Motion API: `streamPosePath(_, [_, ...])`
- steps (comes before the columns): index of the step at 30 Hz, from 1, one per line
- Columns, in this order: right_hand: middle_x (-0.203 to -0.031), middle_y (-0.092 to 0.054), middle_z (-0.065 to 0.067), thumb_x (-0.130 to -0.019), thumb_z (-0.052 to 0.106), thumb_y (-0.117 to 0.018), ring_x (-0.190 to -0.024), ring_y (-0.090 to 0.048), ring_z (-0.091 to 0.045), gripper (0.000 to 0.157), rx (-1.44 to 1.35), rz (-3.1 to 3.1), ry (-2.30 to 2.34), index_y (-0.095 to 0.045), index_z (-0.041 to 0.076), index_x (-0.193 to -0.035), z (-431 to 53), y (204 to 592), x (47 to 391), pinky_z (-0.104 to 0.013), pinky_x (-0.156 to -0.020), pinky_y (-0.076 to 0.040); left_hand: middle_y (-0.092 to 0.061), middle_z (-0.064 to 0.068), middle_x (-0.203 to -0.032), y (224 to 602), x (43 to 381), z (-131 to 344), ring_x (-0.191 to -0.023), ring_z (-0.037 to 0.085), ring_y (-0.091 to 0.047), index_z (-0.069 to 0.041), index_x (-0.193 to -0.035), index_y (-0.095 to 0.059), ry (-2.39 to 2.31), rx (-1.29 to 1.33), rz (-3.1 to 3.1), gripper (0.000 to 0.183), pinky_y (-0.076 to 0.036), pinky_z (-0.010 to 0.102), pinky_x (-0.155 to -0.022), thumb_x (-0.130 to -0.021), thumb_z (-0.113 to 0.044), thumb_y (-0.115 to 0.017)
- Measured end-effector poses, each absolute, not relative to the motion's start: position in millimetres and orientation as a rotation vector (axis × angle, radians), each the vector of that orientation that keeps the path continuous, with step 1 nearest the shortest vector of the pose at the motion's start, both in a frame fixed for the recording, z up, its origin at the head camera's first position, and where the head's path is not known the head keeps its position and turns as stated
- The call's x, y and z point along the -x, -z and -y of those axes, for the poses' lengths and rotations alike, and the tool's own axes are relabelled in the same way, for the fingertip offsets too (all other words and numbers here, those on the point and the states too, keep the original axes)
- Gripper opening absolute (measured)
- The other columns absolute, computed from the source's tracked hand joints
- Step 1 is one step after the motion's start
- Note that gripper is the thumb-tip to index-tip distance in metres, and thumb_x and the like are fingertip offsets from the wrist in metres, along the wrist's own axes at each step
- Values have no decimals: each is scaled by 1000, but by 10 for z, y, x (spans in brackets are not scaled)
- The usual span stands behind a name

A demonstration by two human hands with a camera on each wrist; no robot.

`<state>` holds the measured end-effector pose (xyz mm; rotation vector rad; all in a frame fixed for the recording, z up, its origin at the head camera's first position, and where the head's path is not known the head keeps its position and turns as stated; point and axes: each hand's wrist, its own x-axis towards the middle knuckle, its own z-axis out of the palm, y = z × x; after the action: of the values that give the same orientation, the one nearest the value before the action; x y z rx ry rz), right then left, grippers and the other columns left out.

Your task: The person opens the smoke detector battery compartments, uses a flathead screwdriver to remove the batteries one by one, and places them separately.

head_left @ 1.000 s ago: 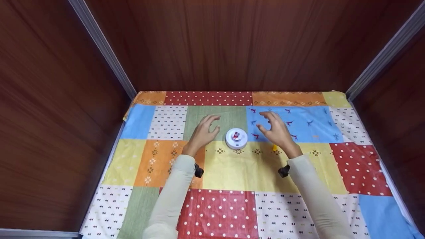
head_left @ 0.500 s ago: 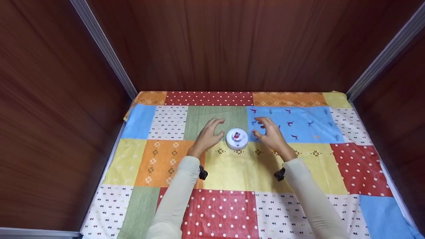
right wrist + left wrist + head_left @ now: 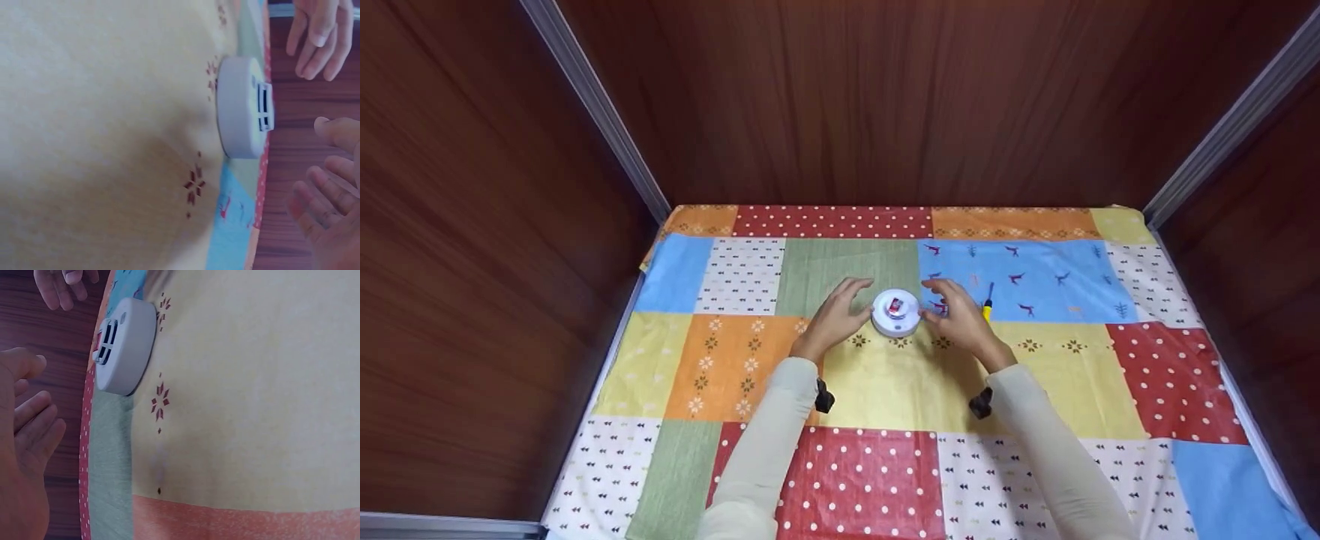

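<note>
A white round smoke detector (image 3: 895, 327) lies on the patchwork tablecloth, with a raised vented centre and a red label on top. Close by its left side is my left hand (image 3: 834, 321), fingers gently bent and thumb toward it. My right hand (image 3: 960, 319) mirrors this on the right side. Both wrist views show a gap between the hands and the smoke detector (image 3: 128, 346); neither hand grips anything. Just beyond the right hand lies a screwdriver (image 3: 987, 309) with a yellow and black handle, partly hidden by that hand.
The patchwork tablecloth (image 3: 877, 390) covers the table. Dark wood-grain panels (image 3: 855, 105) rise behind it and on both sides, with grey metal strips (image 3: 600, 112) at the corners.
Both hands have moved inward toward the smoke detector, the left going right and the right going left, and slightly nearer me. More of the screwdriver shows beside the right hand. The smoke detector stays put.
</note>
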<state>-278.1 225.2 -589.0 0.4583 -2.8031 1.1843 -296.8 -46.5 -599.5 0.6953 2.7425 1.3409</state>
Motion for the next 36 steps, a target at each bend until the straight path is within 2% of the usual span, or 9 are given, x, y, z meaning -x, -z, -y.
streamPosePath(8, [-148,-57,-22,-100,11,-75,-136,-57,-41,51,-411,2849,-1264,-57,0,-147,-2216,6006,2771,-57,-114,-52,-56,9,-154,6096,2954,432,-148,28,-51,-9,-153,-55,-1323,-700,-2721,53,-42,43,-126,-102,-11,-69])
streamPosePath(16, [-151,-52,-23,-99,11,-75,-140,-53,-43,55,-430,2881,-1259,-55,-3,-148,-2203,6119,2773,-58,-119,-47,-52,13,-154,6219,2937,389,-147,30,-50,-4,-153,-53,-1284,-721,-2715,56,-42,44,-126,-101,-12,-71])
streamPosePath(23, [-154,-46,-26,-98,11,-76,-146,-47,-44,57,-443,2904,-1242,-52,-4,-148,-2195,6221,2784,-59,-124,-40,-50,13,-153,6289,2930,346,-146,29,-50,-3,-154,-52,-1287,-730,-2708,58,-43,44,-125,-100,-13,-72])
streamPosePath(36, [-157,-43,-31,-100,7,-73,-145,-49,-46,61,-452,2906,-1303,-46,-7,-152,-2154,6327,2774,-57,-118,-49,-45,16,-155,6370,2907,289,-147,31,-49,-1,-158,-46,-1303,-711,-2651,66,-37,41,-129,-98,-10,-74])
